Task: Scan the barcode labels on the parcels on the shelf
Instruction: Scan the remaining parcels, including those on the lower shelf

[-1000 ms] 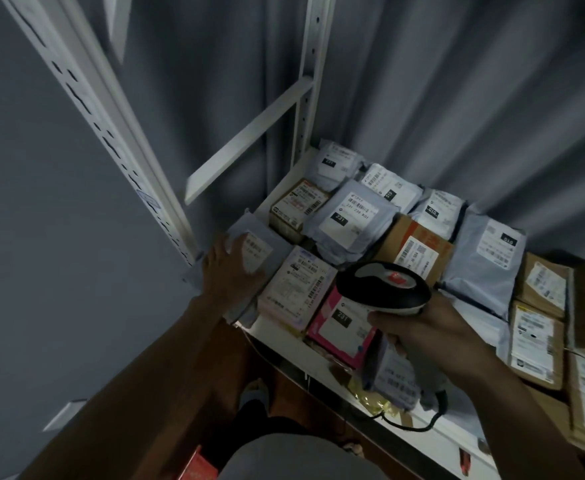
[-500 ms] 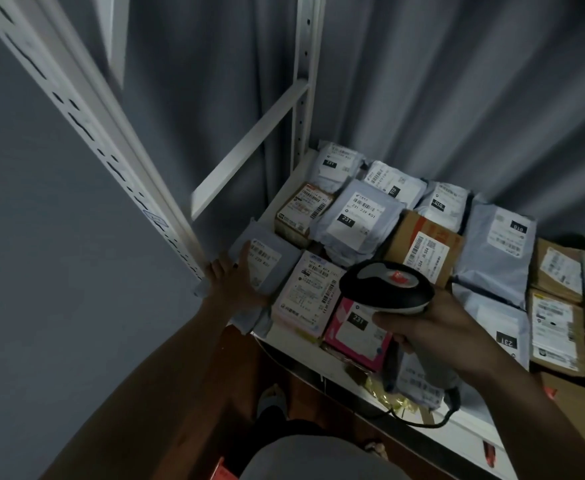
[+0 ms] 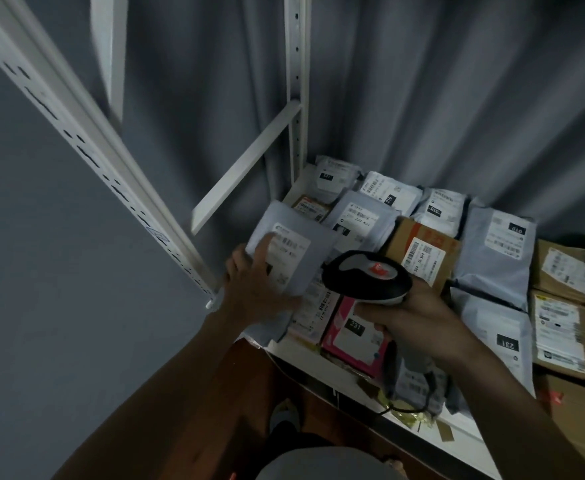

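Observation:
My left hand (image 3: 254,287) grips a flat grey poly-bag parcel (image 3: 305,252) by its lower left corner and holds it tilted up above the shelf, white barcode label facing me. My right hand (image 3: 410,315) grips a black-and-grey barcode scanner (image 3: 365,277) with an orange-red button, its head just right of the lifted parcel. Below the scanner lie a pink parcel marked 231 (image 3: 353,336) and a pale box with a barcode (image 3: 313,315). The scanner's cable hangs over the shelf's front edge.
The white shelf (image 3: 322,363) carries several more grey bags (image 3: 495,251) and brown cardboard boxes (image 3: 422,252), packed close together. White slotted uprights (image 3: 76,133) rise at the left and behind. A grey curtain hangs behind the shelf. My foot shows on the floor below.
My left hand has lifted the grey bag off the shelf's left end and tilted its label upward, toward the scanner. The right hand with the scanner has stayed almost still.

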